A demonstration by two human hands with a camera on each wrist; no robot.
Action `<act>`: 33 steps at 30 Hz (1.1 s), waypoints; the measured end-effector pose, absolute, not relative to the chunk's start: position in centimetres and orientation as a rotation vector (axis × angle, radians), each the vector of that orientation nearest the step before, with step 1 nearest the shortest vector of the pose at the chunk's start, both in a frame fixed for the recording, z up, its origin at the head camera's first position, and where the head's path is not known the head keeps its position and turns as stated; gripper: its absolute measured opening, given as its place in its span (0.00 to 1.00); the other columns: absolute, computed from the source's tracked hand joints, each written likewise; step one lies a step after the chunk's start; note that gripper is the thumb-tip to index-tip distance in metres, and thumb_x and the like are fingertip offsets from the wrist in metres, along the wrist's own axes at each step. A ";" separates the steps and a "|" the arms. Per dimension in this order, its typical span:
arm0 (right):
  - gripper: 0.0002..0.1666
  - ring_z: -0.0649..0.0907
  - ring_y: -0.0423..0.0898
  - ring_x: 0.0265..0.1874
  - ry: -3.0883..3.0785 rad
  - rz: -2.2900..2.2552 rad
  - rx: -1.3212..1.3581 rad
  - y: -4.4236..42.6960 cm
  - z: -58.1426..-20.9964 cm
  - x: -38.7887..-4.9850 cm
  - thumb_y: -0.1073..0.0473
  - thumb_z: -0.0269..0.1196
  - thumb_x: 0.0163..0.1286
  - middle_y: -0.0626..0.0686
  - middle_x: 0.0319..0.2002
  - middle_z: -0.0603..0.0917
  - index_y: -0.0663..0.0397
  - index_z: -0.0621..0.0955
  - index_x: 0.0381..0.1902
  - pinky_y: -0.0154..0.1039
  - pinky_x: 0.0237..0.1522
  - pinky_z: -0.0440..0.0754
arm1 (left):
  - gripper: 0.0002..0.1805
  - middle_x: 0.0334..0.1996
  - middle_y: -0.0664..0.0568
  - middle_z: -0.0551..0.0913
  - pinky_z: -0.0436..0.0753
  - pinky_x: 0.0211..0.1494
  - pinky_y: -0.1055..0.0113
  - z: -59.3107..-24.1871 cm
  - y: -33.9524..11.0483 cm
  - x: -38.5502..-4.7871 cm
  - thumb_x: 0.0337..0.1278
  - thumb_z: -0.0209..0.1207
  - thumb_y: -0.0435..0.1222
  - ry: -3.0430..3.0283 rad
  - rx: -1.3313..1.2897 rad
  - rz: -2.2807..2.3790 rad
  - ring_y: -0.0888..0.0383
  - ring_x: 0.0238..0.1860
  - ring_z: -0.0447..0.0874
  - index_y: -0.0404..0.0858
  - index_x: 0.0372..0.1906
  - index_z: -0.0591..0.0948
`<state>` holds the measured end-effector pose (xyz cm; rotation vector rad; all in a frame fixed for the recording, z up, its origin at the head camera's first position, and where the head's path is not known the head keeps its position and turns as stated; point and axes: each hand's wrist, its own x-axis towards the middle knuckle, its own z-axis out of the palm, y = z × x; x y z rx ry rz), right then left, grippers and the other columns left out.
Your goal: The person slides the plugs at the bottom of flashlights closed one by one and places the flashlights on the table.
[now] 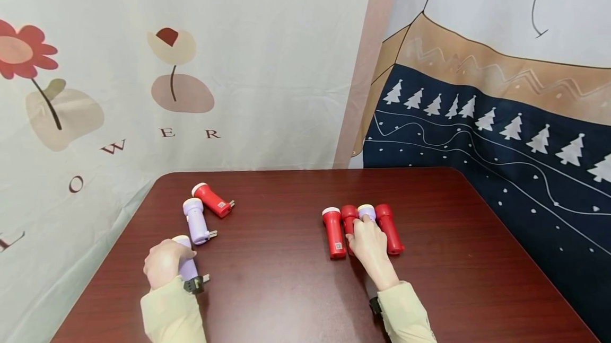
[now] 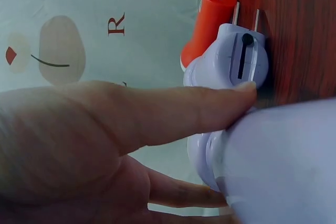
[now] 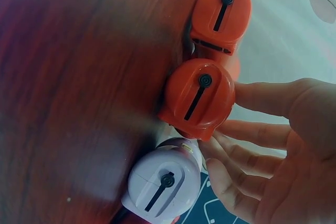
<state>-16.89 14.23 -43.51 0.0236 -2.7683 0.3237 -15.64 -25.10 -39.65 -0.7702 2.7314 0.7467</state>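
Observation:
My left hand grips the nearest lilac flashlight at the table's left, thumb on one side, fingers partly hidden behind it. My right hand is over a row of flashlights lying side by side. In the right wrist view its thumb is against the side of a red flashlight, with fingers reaching to the other side, close to a lilac flashlight. The exact fingertip contact is hidden.
Another lilac flashlight and a red one with metal prongs lie beyond my left hand. Red flashlights flank the right row. The brown table ends at patterned curtains.

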 end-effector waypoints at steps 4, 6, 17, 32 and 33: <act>0.12 0.82 0.56 0.26 -2.771 0.326 0.021 14.3 -43.5 -16.9 0.58 0.72 0.49 0.56 0.28 0.78 0.59 0.82 0.29 0.51 0.23 0.80 | 0.30 0.36 0.24 0.76 0.78 0.37 0.50 -39.6 -25.1 -15.5 0.44 0.60 0.42 2.737 -0.759 0.775 0.32 0.39 0.77 0.17 0.45 0.72; 0.12 0.82 0.56 0.26 -2.770 0.326 0.021 14.3 -43.5 -16.9 0.59 0.72 0.49 0.56 0.28 0.78 0.59 0.82 0.29 0.51 0.23 0.80 | 0.30 0.36 0.24 0.76 0.78 0.36 0.50 -39.6 -25.2 -15.5 0.44 0.60 0.41 2.737 -0.750 0.791 0.33 0.38 0.77 0.17 0.44 0.72; 0.12 0.83 0.56 0.26 -2.765 0.330 0.025 14.3 -43.6 -16.9 0.59 0.72 0.49 0.56 0.28 0.78 0.60 0.82 0.28 0.51 0.24 0.80 | 0.28 0.33 0.25 0.76 0.76 0.30 0.54 -39.8 -25.6 -15.1 0.41 0.60 0.41 2.778 -0.742 0.862 0.33 0.34 0.76 0.18 0.42 0.73; 0.12 0.82 0.57 0.25 -2.756 0.323 0.032 14.3 -43.7 -16.9 0.60 0.72 0.48 0.56 0.28 0.78 0.60 0.81 0.27 0.51 0.23 0.80 | 0.26 0.32 0.24 0.76 0.75 0.27 0.51 -38.4 -25.2 -14.9 0.45 0.58 0.41 2.900 -0.760 0.900 0.29 0.35 0.76 0.18 0.38 0.75; 0.12 0.83 0.57 0.25 -2.755 0.325 0.031 14.3 -43.7 -17.0 0.60 0.72 0.48 0.56 0.28 0.78 0.60 0.81 0.27 0.51 0.23 0.80 | 0.26 0.33 0.23 0.76 0.75 0.28 0.50 -38.3 -25.0 -15.0 0.45 0.58 0.41 2.908 -0.759 0.897 0.28 0.35 0.76 0.18 0.38 0.75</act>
